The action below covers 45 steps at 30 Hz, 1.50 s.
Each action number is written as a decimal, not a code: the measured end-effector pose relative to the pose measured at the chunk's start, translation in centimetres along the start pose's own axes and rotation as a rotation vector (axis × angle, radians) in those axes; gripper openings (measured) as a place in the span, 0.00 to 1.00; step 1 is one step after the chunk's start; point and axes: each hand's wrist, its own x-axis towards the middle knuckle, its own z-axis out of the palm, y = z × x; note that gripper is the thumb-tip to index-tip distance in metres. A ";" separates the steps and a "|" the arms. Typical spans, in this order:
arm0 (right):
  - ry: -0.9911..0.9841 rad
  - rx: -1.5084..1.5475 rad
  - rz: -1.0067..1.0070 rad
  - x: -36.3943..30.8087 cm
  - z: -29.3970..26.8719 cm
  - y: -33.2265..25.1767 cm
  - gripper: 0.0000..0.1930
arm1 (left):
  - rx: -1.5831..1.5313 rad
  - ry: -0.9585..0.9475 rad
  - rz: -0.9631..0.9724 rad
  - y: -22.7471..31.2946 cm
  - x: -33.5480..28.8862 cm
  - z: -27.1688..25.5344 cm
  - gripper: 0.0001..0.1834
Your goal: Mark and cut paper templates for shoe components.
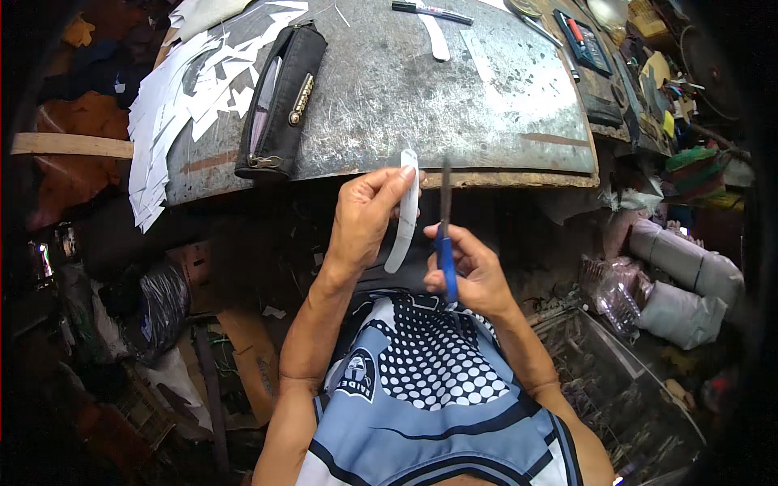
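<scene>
My left hand [369, 212] pinches a narrow, slightly curved white strip [403, 235] with rounded ends, held upright just off the table's front edge. In my right hand [474, 271] is a pair of scissors [446, 255] with blue handles, the dark blades pointing up and away from me. The blades stand a little to the right of the strip, apart from it. Whether the blades are parted cannot be made out. Another curved white strip [436, 39] lies at the back of the table, beneath a dark marker pen [432, 12].
A worn metal-topped table [365, 121] spans the front. On its left lie a black zippered pouch [284, 97] and a heap of white paper offcuts [174, 113]. At the far right sits a dark tray [582, 40] with a red-and-white item. Wrapped bundles [685, 267] are stacked lower right.
</scene>
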 end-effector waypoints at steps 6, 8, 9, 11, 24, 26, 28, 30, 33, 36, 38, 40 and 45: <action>-0.056 -0.165 -0.079 0.0 0.0 2.9 0.35 | -0.161 0.038 -0.012 -2.0 -2.3 -0.3 0.14; -0.072 -0.129 -0.055 0.3 0.1 3.2 0.35 | -0.196 0.083 0.009 -2.6 -2.6 -0.4 0.14; -0.082 -0.093 -0.037 0.5 0.1 3.3 0.35 | -0.197 0.089 0.008 -3.1 -2.7 -0.7 0.14; -0.082 -0.045 0.011 0.7 0.1 3.6 0.34 | -0.109 0.059 -0.004 -3.8 -2.7 -1.3 0.13; -0.070 0.092 0.103 1.6 0.4 3.8 0.34 | 0.010 0.111 -0.043 -3.9 -2.7 -1.6 0.13; -0.078 0.068 0.111 1.5 0.1 4.0 0.34 | 0.022 0.127 0.029 -4.0 -2.6 -1.6 0.12; -0.086 0.044 0.117 1.5 0.0 4.2 0.34 | 0.035 0.142 0.103 -3.9 -2.6 -1.8 0.10; -0.068 0.014 0.065 1.5 0.1 4.3 0.34 | 0.215 0.153 0.101 -3.2 -2.6 -2.0 0.10; -0.054 -0.048 0.048 1.8 0.1 4.2 0.35 | 0.205 0.126 0.123 -2.7 -2.3 -2.4 0.09; -0.045 -0.024 0.045 2.3 0.2 3.9 0.35 | -0.003 0.109 -0.039 -1.6 -1.9 -2.1 0.10; -0.051 -0.024 0.050 2.4 0.3 3.5 0.35 | -0.031 0.122 -0.047 -1.7 -1.7 -2.3 0.10; -0.053 -0.024 0.057 2.5 0.3 3.5 0.35 | -0.113 0.102 -0.064 -2.0 -1.5 -2.7 0.08; -0.056 0.004 0.060 2.8 0.5 3.7 0.35 | -0.189 0.083 -0.057 -2.7 -1.4 -2.3 0.09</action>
